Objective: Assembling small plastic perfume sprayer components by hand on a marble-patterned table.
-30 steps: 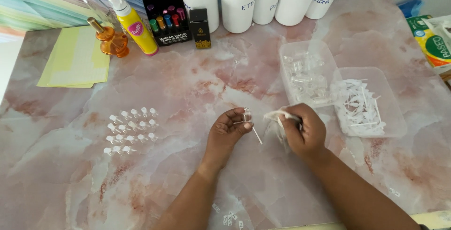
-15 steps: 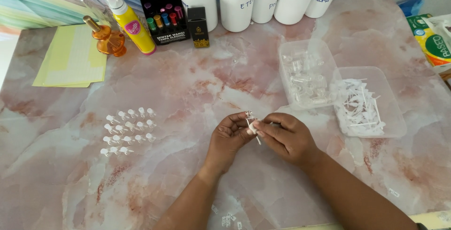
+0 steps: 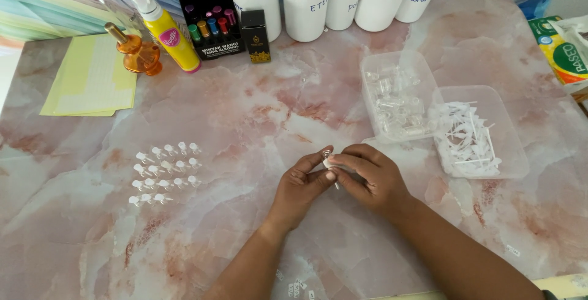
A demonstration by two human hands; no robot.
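Your left hand (image 3: 301,185) and right hand (image 3: 370,174) meet near centre of counter (image 3: 257,116), fingertips of both pinching one small clear vial (image 3: 327,155) between them. Finished vials (image 3: 164,172) lie in rows, left. Clear tray of vials (image 3: 397,95) and tray of white sprayer parts (image 3: 474,131) sit right, just beyond right hand.

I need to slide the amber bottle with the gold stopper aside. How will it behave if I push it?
The amber bottle looks like glass, so probably hard, slick and breakable. Its squat round body suggests it slides rather than tips, though the tall gold stopper may wobble. The yellow bottle stands very close beside it, so a bump seems likely.
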